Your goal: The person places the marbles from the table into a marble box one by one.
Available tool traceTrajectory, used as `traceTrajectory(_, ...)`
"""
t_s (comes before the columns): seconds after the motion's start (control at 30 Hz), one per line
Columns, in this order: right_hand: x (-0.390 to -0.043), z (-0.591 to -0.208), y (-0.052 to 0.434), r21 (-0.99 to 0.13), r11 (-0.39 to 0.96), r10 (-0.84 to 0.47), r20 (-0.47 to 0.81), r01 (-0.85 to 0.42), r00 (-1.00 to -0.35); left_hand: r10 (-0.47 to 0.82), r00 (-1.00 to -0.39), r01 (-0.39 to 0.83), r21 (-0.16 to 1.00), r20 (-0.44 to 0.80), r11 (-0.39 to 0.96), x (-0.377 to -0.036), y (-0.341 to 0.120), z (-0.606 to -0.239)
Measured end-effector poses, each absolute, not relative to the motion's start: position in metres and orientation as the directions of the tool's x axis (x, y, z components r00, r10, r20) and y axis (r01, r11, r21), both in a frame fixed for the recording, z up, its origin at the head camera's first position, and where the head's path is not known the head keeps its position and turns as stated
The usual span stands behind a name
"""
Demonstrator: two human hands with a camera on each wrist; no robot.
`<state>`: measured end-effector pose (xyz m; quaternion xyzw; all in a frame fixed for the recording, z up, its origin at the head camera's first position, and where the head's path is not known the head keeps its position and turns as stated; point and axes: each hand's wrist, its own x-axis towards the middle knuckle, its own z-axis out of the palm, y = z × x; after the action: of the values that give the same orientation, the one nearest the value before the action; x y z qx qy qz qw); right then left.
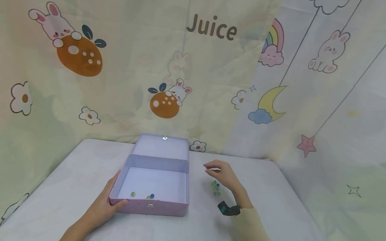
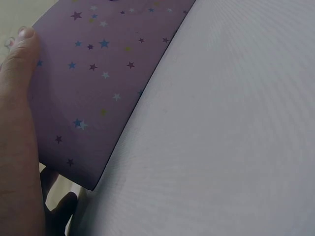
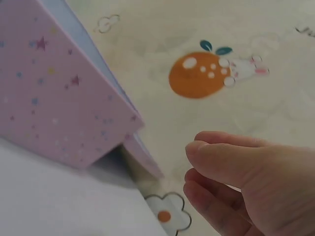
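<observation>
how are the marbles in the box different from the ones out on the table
The marbles in the box are few, about three, lying spread along the front wall of the open purple box, which the left hand holds at its corner. The marbles on the table are more numerous and bunched in a tight cluster under the right hand, which hovers over them. Both groups look like small glass marbles in greens and blues.

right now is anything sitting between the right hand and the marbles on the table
Nothing visible does. The right hand hovers just above the loose marbles, which lie on the bare table to the right of the open purple box.
</observation>
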<state>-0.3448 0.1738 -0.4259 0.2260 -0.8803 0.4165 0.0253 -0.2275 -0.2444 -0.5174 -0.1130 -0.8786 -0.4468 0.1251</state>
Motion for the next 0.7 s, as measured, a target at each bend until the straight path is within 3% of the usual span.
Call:
traceTrajectory(0.2,-0.346,-0.443,0.191,-0.757,0.566,-0.300,0.181,-0.327,-0.937,0.087,-0.937,0.325,0.756,0.337,0.568,-0.226,-0.244,-0.517)
traceTrajectory(0.7,-0.350,-0.465,0.217,-0.718,0.658,-0.214,0.114,-0.229,-0.970,0.093,-0.946,0.307,0.767,0.311,0.563,-0.228,-0.243,-0.516)
